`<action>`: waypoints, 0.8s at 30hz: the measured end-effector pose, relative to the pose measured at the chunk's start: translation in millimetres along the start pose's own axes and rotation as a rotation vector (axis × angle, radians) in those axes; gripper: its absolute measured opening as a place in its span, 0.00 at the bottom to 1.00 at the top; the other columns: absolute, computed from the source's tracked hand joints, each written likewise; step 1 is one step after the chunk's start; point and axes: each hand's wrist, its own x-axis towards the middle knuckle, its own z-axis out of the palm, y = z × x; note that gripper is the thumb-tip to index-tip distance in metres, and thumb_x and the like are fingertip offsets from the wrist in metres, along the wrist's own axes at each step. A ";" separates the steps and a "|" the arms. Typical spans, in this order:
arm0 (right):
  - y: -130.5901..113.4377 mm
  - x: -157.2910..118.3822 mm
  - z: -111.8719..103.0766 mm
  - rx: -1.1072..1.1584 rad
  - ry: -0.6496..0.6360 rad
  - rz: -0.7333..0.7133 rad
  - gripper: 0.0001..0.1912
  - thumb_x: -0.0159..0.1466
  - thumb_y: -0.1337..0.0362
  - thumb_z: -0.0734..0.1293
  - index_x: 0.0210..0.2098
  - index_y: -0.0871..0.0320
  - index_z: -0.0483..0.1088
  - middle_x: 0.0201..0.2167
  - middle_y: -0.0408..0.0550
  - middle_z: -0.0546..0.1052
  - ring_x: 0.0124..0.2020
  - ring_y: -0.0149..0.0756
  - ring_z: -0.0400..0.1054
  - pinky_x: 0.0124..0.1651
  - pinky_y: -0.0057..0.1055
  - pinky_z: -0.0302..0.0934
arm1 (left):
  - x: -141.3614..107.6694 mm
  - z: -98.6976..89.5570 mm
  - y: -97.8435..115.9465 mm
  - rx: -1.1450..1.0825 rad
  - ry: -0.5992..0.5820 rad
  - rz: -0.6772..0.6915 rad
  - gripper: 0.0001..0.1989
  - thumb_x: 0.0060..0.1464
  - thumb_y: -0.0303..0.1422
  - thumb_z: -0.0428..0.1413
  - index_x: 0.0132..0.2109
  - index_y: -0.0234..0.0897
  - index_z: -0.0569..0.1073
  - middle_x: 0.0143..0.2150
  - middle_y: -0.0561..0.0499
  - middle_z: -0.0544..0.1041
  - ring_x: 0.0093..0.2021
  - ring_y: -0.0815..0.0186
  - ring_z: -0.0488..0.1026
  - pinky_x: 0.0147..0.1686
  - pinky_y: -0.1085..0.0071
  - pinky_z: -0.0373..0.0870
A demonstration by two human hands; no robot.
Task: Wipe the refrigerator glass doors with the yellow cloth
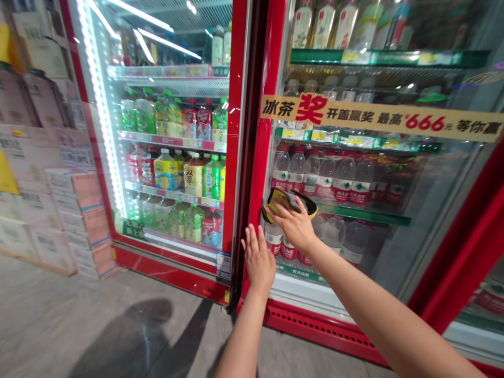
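A glass-door drinks fridge [260, 173] with a red frame stands in front of me. My right hand [296, 219] presses a yellow-and-black cloth [311, 206] against its glass, the fingers spread over the fabric. Part of the cloth is hidden under the hand. Lower and to the left, my left hand [260, 261] lies flat on the red door frame, fingers stretched out, holding nothing. Behind the glass, red-labelled water bottles [323, 176] line the shelves near the cloth.
A banner [354, 118] with printed characters crosses the glass above my hands. On the left is a second lit fridge [240, 105] with several rows of bottled drinks. Stacked boxes [84, 210] stand at far left on the grey floor [51, 315].
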 end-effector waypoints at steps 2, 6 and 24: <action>17.4 -3.6 -7.7 -0.040 0.100 0.108 0.26 0.69 0.71 0.63 0.64 0.45 0.69 0.66 0.48 0.72 0.68 0.44 0.63 0.76 0.57 0.31 | 7.4 -0.6 4.7 -0.014 -0.008 0.021 0.44 0.59 0.21 0.49 0.77 0.36 0.39 0.78 0.34 0.45 0.77 0.49 0.40 0.71 0.42 0.52; 34.8 -34.8 -4.3 -0.059 0.291 0.100 0.17 0.69 0.69 0.66 0.53 0.46 0.77 0.61 0.45 0.76 0.68 0.44 0.63 0.76 0.59 0.31 | 31.1 -5.0 14.2 -0.012 -0.028 0.072 0.42 0.60 0.23 0.51 0.76 0.34 0.41 0.78 0.34 0.45 0.78 0.49 0.40 0.72 0.42 0.50; 57.3 -97.1 -20.6 -0.095 0.065 0.097 0.31 0.69 0.71 0.62 0.70 0.46 0.62 0.70 0.45 0.65 0.72 0.45 0.56 0.76 0.55 0.31 | 91.9 -16.2 60.3 0.107 -0.080 0.368 0.46 0.61 0.32 0.55 0.76 0.31 0.36 0.78 0.32 0.42 0.78 0.49 0.40 0.73 0.43 0.46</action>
